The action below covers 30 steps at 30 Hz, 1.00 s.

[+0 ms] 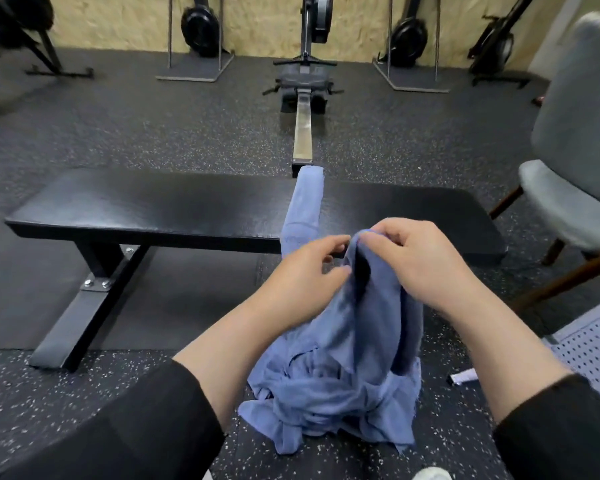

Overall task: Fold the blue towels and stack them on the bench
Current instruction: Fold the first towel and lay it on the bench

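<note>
So from the head camera, we've got a crumpled blue cloth towel (343,358) bunched up in front of us, most of it heaped low near our lap while both hands hold its top edge up just in front of the long black padded bench (146,206). Our right hand (426,265) has fingers curled round the top corner, pinching it, and our left hand (305,275) is pinching the fabric right beside it, so the two grips are really close together. Honestly the thing to do here, we reckon, is slide the hands apart along that hem until we find both corners, then shake it flat before making any fold, otherwise the wad underneath just gets folded in. A second blue towel (303,206), narrow and lengthwise folded or rolled (can't quite tell), lies draped across the bench and hangs over its near edge, so that looks like where the stack goes. Bench top is flat and dark with plenty of bare surface to the left. Room-wise it's a gym: speckled black rubber floor (153,133), a rowing machine with a metal rail (303,109) straight ahead, more upright rowers along the wall, and a grey upholstered chair (575,161) on our right.
</note>
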Available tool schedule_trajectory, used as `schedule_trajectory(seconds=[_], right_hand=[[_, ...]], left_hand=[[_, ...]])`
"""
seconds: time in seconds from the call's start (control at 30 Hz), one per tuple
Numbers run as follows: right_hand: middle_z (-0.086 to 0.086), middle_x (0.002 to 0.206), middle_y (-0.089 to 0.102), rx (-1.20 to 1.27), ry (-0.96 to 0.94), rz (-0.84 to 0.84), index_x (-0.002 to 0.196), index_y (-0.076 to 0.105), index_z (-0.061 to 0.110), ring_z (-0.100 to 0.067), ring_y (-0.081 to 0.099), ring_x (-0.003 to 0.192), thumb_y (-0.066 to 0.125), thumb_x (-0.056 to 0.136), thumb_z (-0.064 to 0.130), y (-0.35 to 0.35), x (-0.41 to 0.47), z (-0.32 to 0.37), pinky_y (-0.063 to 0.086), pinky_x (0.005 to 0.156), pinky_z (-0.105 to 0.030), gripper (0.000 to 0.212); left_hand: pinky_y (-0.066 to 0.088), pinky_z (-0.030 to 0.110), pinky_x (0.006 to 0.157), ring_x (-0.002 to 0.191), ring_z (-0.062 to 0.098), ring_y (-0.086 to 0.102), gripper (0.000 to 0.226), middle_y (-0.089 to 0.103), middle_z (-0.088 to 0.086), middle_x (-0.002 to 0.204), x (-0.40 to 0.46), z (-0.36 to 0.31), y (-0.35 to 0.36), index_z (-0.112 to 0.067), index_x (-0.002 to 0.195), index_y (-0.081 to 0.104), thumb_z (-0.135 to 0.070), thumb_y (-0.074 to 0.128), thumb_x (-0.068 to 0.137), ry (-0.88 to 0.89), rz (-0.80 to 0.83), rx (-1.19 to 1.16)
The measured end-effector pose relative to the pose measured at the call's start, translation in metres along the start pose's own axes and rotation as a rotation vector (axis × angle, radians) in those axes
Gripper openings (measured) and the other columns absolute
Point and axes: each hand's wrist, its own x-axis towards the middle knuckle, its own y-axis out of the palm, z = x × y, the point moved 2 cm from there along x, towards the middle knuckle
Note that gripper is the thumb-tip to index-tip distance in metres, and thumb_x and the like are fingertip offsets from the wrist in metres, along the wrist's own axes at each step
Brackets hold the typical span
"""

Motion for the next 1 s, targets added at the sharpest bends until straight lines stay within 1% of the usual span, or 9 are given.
schedule_trajectory(seconds=[0.1, 0.2, 0.27, 0.37, 0.47, 0.6, 0.87, 0.93, 1.0], right_hand=[[-0.005, 0.087, 0.074, -0.005, -0.036, 0.056, 0.095, 0.075, 0.016, -0.019, 0.063, 0.079, 0.057, 0.101, 0.021, 0.001, 0.003, 0.007, 0.047, 0.079, -0.037, 0.02], [-0.008, 0.075, 0.068, 0.001, -0.016, 0.145, 0.095, 0.075, 0.02, -0.009, 0.049, 0.062, 0.056, 0.101, 0.02, 0.005, 0.004, 0.0, 0.04, 0.061, -0.035, 0.02], [-0.014, 0.079, 0.068, 0.032, 0.0, 0.174, 0.092, 0.075, 0.024, -0.008, 0.045, 0.063, 0.058, 0.1, 0.024, 0.007, 0.006, -0.003, 0.035, 0.059, -0.032, 0.019], [-0.007, 0.07, 0.067, 0.15, 0.022, 0.166, 0.087, 0.075, 0.021, -0.007, 0.044, 0.062, 0.066, 0.098, 0.027, 0.01, 0.011, -0.007, 0.034, 0.06, -0.03, 0.016], [-0.012, 0.061, 0.061, 0.165, 0.051, 0.204, 0.08, 0.072, 0.011, -0.01, 0.043, 0.056, 0.073, 0.092, 0.031, 0.009, 0.014, -0.014, 0.033, 0.057, -0.028, 0.024], [0.012, 0.047, 0.046, 0.071, 0.096, 0.221, 0.075, 0.07, 0.013, -0.008, 0.034, 0.047, 0.07, 0.093, 0.033, 0.004, 0.013, -0.024, 0.028, 0.048, -0.022, 0.026], [0.0, 0.071, 0.062, 0.069, -0.029, 0.172, 0.086, 0.063, 0.02, -0.004, 0.042, 0.059, 0.055, 0.103, 0.03, 0.022, 0.016, -0.017, 0.037, 0.06, -0.026, 0.021], [0.008, 0.069, 0.063, 0.081, -0.033, 0.179, 0.086, 0.065, 0.022, -0.002, 0.044, 0.06, 0.057, 0.103, 0.028, 0.027, 0.018, -0.014, 0.037, 0.061, -0.023, 0.02], [0.006, 0.072, 0.067, 0.104, -0.028, 0.183, 0.086, 0.067, 0.022, 0.0, 0.046, 0.06, 0.058, 0.102, 0.028, 0.029, 0.019, -0.013, 0.039, 0.062, -0.023, 0.02]], left_hand=[[0.049, 0.024, 0.098, 0.105, -0.003, 0.064, 0.034, 0.069, -0.018, 0.114, 0.005, 0.004, 0.006, -0.034, 0.129, 0.061, -0.026, 0.059, 0.096, 0.011, 0.008, 0.01], [0.049, 0.019, 0.089, 0.097, -0.005, 0.064, 0.027, 0.07, -0.017, 0.107, 0.014, 0.006, 0.003, -0.035, 0.124, 0.064, -0.03, 0.061, 0.097, 0.007, -0.043, 0.006], [0.044, 0.011, 0.074, 0.081, -0.01, 0.061, 0.01, 0.069, -0.019, 0.089, 0.018, 0.007, -0.001, -0.031, 0.104, 0.068, -0.032, 0.061, 0.099, 0.019, -0.058, 0.021], [0.036, 0.013, 0.056, 0.057, -0.002, 0.049, 0.026, 0.053, -0.014, 0.059, 0.022, 0.008, -0.006, -0.025, 0.075, 0.055, -0.032, 0.058, 0.1, 0.031, -0.102, 0.117], [0.035, 0.016, 0.057, 0.061, 0.005, 0.047, 0.028, 0.052, -0.006, 0.063, 0.025, 0.009, -0.02, -0.019, 0.074, 0.052, -0.028, 0.054, 0.1, 0.017, -0.231, 0.128], [0.036, 0.033, 0.061, 0.064, 0.014, 0.043, 0.025, 0.051, -0.007, 0.064, 0.028, 0.02, -0.042, -0.007, 0.077, 0.057, -0.024, 0.054, 0.096, -0.138, -0.42, -0.092], [0.041, 0.021, 0.055, 0.051, 0.004, 0.048, 0.02, 0.056, -0.014, 0.061, 0.023, 0.016, -0.014, -0.035, 0.111, 0.064, -0.026, 0.065, 0.094, -0.069, 0.044, -0.082], [0.032, 0.016, 0.051, 0.047, -0.001, 0.042, 0.01, 0.048, -0.019, 0.053, 0.023, 0.015, -0.006, -0.034, 0.086, 0.063, -0.031, 0.066, 0.096, -0.019, 0.063, -0.003], [0.028, 0.019, 0.048, 0.045, 0.003, 0.037, 0.041, 0.041, -0.017, 0.046, 0.024, 0.016, -0.004, -0.026, 0.062, 0.045, -0.031, 0.061, 0.099, -0.025, 0.027, 0.037]])
